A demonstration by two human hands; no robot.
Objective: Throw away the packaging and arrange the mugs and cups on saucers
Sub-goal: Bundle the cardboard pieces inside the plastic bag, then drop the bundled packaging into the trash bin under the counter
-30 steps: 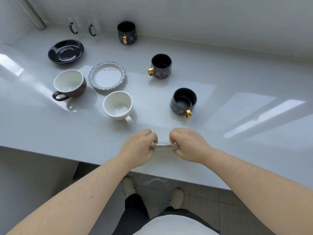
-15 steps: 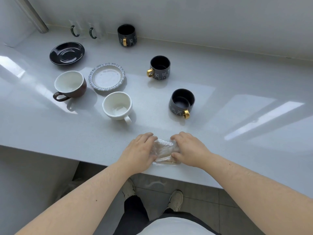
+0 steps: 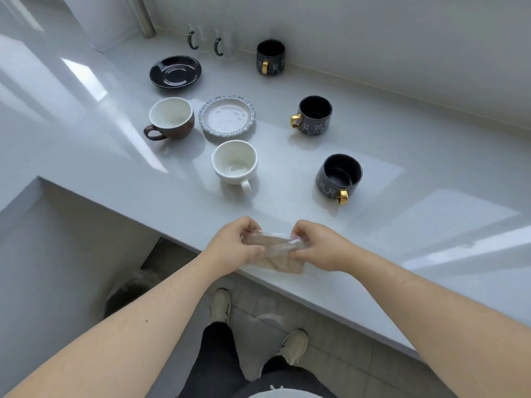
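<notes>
The counter (image 3: 388,173) is a pale grey, smooth, glossy slab that mirrors bright window light. The wrapper (image 3: 275,252) looks like thin, clear, crinkled plastic film with a tan tint. The black saucer (image 3: 175,71) is glossy glazed ceramic; the white saucer (image 3: 227,116) has a smooth shiny centre and a rough, speckled blue rim. The white cup (image 3: 235,165) is glazed and slightly uneven. The dark mug (image 3: 339,175) looks matt, with a shiny gold, metallic-looking handle.

Both forearms are seen bare, no sleeves reaching the left hand (image 3: 234,245) or the right hand (image 3: 319,245). Dark trousers (image 3: 218,360), pale worn shoes (image 3: 219,305) and a white top's hem (image 3: 275,393) are glimpsed below.
</notes>
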